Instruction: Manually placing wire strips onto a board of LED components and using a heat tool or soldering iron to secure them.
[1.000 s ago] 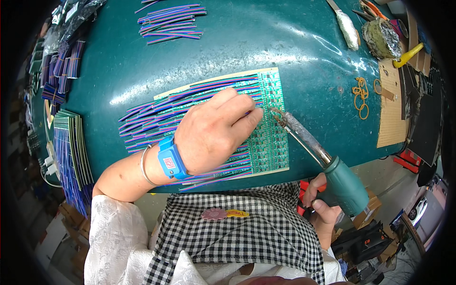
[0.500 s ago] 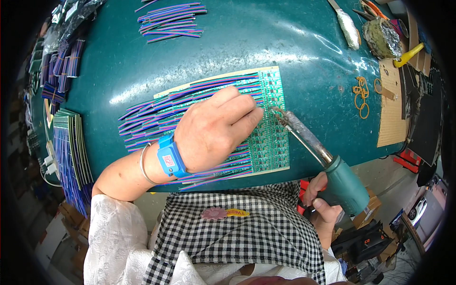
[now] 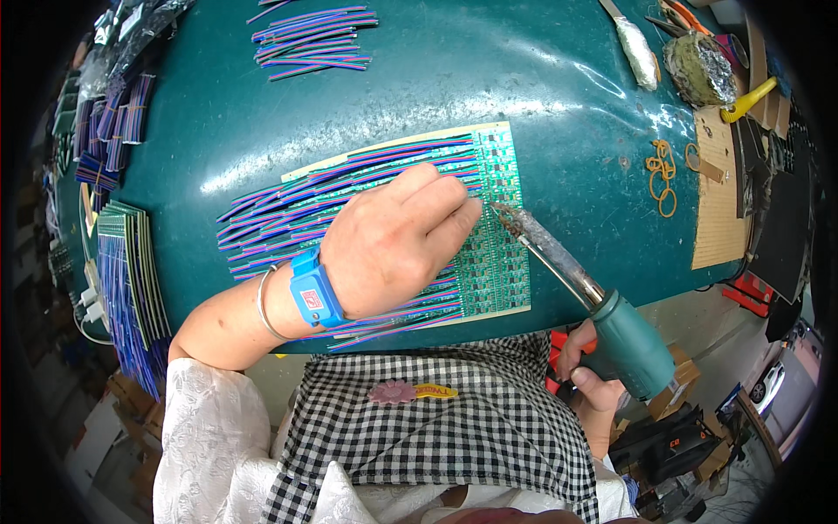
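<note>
A green circuit board panel (image 3: 499, 271) lies on the table, with rows of striped flat ribbon wires (image 3: 288, 203) running off its left side. My left hand (image 3: 393, 236), wearing a blue wrist strap (image 3: 312, 293), rests over the wires. Its fingers are bent into a pinch near the wire ends; the fingertips' grip is hidden beneath the hand. My right hand (image 3: 587, 367) is wrapped round the green handle of a soldering iron (image 3: 635, 341). The iron slants up and left, its dark tip at the panel, close by my left fingertips.
Loose ribbon wires (image 3: 314, 42) lie at the far side. Wire bundles (image 3: 113, 122) and a stack of wired boards (image 3: 131, 262) stand at left. Rubber bands (image 3: 663, 179), cardboard (image 3: 720, 227), a foil-wrapped roll (image 3: 698, 70) and a yellow-handled tool (image 3: 749, 100) are at right.
The soldering iron has moved slightly left, bringing its tip closer to the left fingertips. My left hand has barely shifted and keeps its pinch.
</note>
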A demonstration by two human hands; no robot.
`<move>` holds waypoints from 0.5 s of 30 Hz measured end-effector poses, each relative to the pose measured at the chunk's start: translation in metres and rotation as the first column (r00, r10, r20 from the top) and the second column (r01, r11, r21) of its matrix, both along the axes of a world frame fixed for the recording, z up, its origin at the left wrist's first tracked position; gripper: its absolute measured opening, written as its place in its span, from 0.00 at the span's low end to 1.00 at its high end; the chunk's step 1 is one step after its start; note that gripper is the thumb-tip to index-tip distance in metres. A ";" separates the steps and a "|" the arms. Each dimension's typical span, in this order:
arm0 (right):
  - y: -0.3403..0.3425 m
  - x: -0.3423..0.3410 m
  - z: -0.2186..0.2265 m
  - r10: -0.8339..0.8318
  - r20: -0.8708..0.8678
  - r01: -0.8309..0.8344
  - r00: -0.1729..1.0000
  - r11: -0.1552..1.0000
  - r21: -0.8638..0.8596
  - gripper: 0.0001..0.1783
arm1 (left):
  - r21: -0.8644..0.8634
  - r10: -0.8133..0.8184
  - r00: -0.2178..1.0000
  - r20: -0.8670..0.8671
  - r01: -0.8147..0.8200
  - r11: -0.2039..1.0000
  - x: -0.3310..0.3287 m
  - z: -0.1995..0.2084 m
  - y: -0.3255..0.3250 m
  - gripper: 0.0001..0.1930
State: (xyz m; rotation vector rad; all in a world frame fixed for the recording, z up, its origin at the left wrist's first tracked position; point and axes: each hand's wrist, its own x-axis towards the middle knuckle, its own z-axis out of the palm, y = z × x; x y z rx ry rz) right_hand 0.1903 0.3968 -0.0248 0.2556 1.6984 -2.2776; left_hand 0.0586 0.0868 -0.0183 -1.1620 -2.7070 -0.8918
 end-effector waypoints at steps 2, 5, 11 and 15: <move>0.006 0.000 -0.006 0.072 -0.063 -0.069 0.995 0.996 0.054 0.32 | 0.010 -0.002 1.000 0.000 0.002 1.000 0.000 -0.001 0.000 0.20; 0.004 0.006 -0.011 0.067 -0.080 -0.057 0.995 0.991 0.117 0.32 | 0.005 0.001 1.000 -0.017 -0.001 1.000 0.000 -0.001 0.000 0.20; -0.003 -0.001 0.007 -0.053 0.070 0.050 0.996 0.998 0.047 0.32 | -0.021 -0.001 1.000 -0.028 0.001 1.000 0.002 -0.001 0.000 0.21; -0.006 -0.001 0.016 -0.112 0.111 0.112 0.987 0.994 0.010 0.31 | -0.016 0.006 0.999 -0.035 -0.006 1.000 0.002 0.000 0.001 0.20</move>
